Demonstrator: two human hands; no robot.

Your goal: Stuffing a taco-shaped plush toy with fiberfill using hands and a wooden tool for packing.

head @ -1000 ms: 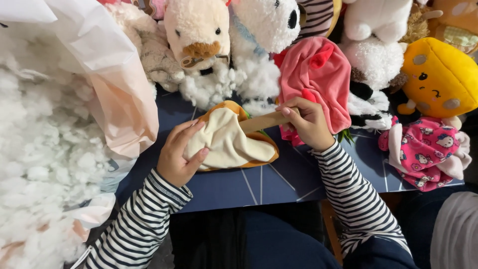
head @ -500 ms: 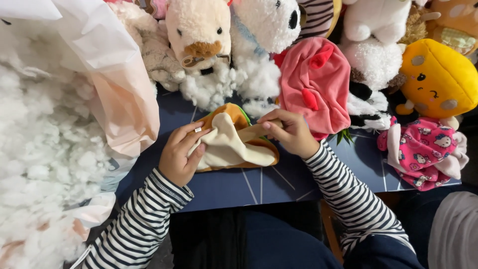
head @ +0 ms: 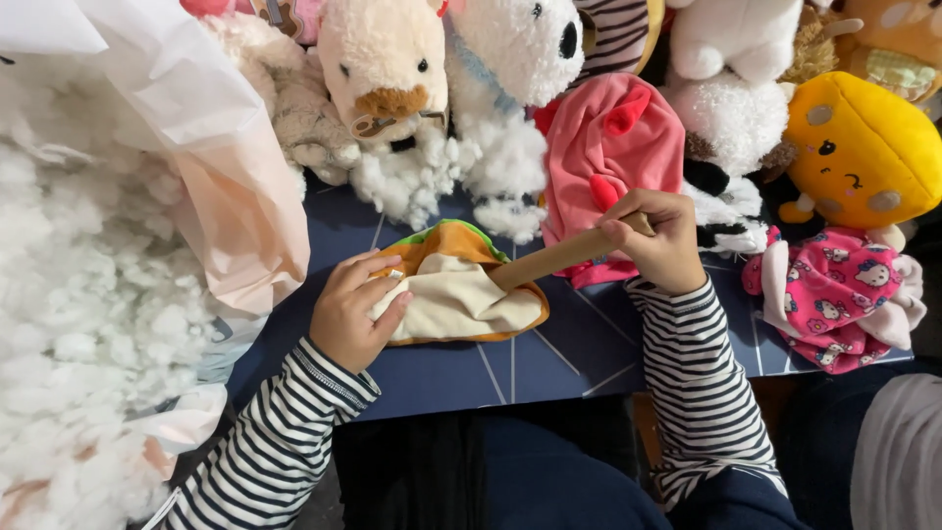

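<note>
A flat, unstuffed plush skin (head: 461, 290), cream with orange and green edges, lies on the dark blue table (head: 549, 358). My left hand (head: 355, 309) presses on and grips its left side. My right hand (head: 659, 236) is closed around a wooden stick (head: 559, 255), whose far end is pushed into the skin's opening. Both arms wear black-and-white striped sleeves.
A big clear plastic bag of white stuffing (head: 88, 294) fills the left side. Along the back sit a cream plush animal (head: 383, 69), a white plush (head: 510, 59), loose stuffing (head: 422, 182), a pink fabric piece (head: 608, 147), a yellow plush (head: 863, 147) and a pink patterned plush (head: 834, 294).
My right hand has drawn back to the right and up from the skin, so more of the stick shows. My left hand stays on the skin's left side.
</note>
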